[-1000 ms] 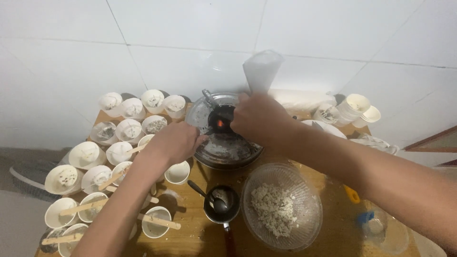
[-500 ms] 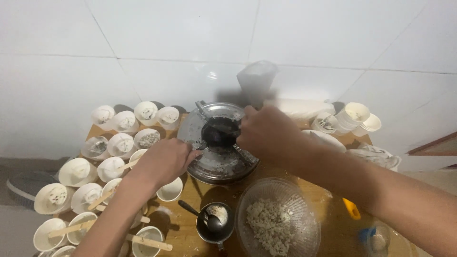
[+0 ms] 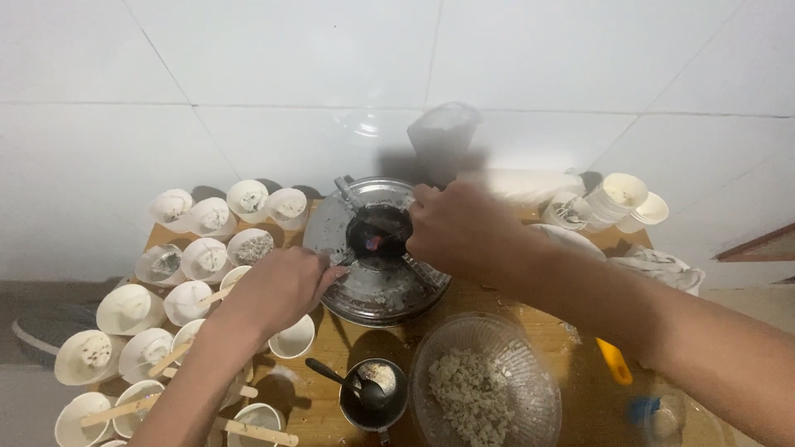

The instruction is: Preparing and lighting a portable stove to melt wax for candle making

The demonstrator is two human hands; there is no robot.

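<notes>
the right hand (image 3: pixel 460 228) is gripping a small dark pan (image 3: pixel 379 231) over the round metal stove (image 3: pixel 377 252), just left of its knuckles; the left hand (image 3: pixel 277 290) is bracing the stove's rim, fingers curled. keeping the pan level and fingers off the glow seems wise.

Round metal stove (image 3: pixel 377 277) sits at the back middle of the wooden table, just before the white tiled wall. Its dished steel top is grey, stained and crusted with pale residue. Dark burner ring (image 3: pixel 379 232) at the centre, a small orange-red glow inside it. Metal prongs radiate from the ring toward the rim (one at upper left, one at lower right clearly seen). Rim at the near side casts a shadow on the wood
</notes>
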